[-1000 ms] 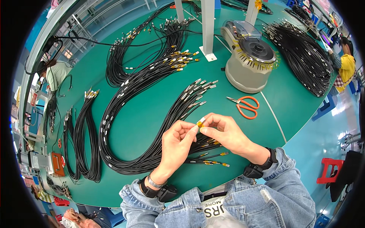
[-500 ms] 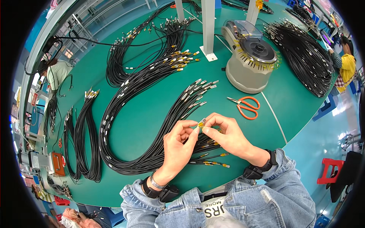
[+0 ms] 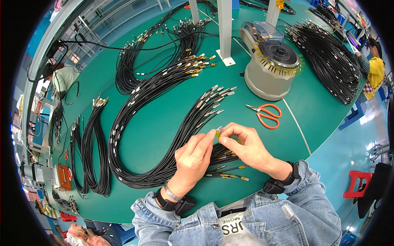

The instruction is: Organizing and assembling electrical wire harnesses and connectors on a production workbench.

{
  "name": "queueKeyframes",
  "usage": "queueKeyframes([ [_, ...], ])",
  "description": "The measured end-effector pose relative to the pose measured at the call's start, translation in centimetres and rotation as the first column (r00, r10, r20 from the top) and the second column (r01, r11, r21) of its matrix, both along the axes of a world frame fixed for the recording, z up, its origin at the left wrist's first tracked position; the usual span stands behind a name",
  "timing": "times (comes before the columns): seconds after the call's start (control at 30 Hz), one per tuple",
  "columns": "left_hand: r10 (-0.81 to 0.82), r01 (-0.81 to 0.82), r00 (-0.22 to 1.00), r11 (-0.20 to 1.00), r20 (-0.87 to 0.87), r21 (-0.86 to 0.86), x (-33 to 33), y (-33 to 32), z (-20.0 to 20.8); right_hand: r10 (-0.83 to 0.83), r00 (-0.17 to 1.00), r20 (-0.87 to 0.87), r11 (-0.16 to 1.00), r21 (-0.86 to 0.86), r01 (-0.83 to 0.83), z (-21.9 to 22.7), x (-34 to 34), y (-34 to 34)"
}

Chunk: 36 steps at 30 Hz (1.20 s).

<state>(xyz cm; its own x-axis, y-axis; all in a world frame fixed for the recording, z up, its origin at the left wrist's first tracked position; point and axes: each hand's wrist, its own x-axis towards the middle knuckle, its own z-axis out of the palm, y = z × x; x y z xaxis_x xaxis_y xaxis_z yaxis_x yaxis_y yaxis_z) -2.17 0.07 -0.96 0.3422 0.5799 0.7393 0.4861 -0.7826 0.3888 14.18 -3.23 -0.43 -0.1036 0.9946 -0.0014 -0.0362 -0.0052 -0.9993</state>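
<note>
A small metal cable connector with yellow tape on it (image 3: 218, 132) is between my two hands, above a bundle of black cables. My right hand (image 3: 248, 149) pinches it between thumb and forefinger. The fingertips of my left hand (image 3: 193, 156) press together against the tape side; my left thumb is largely hidden. Beneath and beside my hands runs the curved black cable bundle (image 3: 164, 166), its ends carrying silver plugs, several of them wrapped in yellow. Orange-handled scissors (image 3: 269, 116) lie partly spread beyond my right hand.
A round grey tape dispenser (image 3: 269, 78) with short yellow strips round its top stands past the scissors. White posts (image 3: 224, 33) rise from the green table (image 3: 246, 190). More cable bundles lie left (image 3: 95, 151) and far right (image 3: 328, 61). Other people sit around the table.
My left fingers have straightened and come up over the connector, where before they were curled with the thumb showing. My right hand keeps its pinch almost unmoved.
</note>
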Motion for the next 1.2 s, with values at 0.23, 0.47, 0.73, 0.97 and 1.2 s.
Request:
queueKeyframes([
  [0.23,0.008,-0.007,1.000,1.000,-0.025,0.027,0.1,0.1,-0.2,-0.003,1.000,-0.020,1.000,-0.002,0.003,0.3,-0.1,-0.2],
  [0.47,0.022,-0.024,0.999,0.999,-0.036,-0.043,0.1,-0.5,0.2,-0.023,1.000,0.004,1.000,-0.020,0.023,0.3,-0.2,-0.2],
  [0.73,-0.013,0.020,0.998,0.994,0.063,-0.110,0.5,-0.4,-0.2,-0.030,0.999,0.010,1.000,-0.004,0.030,-0.5,-0.4,0.0],
  [0.97,-0.021,0.049,0.996,0.944,0.089,-0.325,0.2,-1.1,0.1,-0.047,0.998,0.040,0.999,0.024,0.046,-0.1,-0.5,-0.1],
  [1.2,-0.050,0.119,0.989,0.813,0.136,-0.570,-0.1,-1.2,0.9,-0.065,0.992,0.111,0.998,0.032,0.062,0.0,-0.5,-0.2],
])
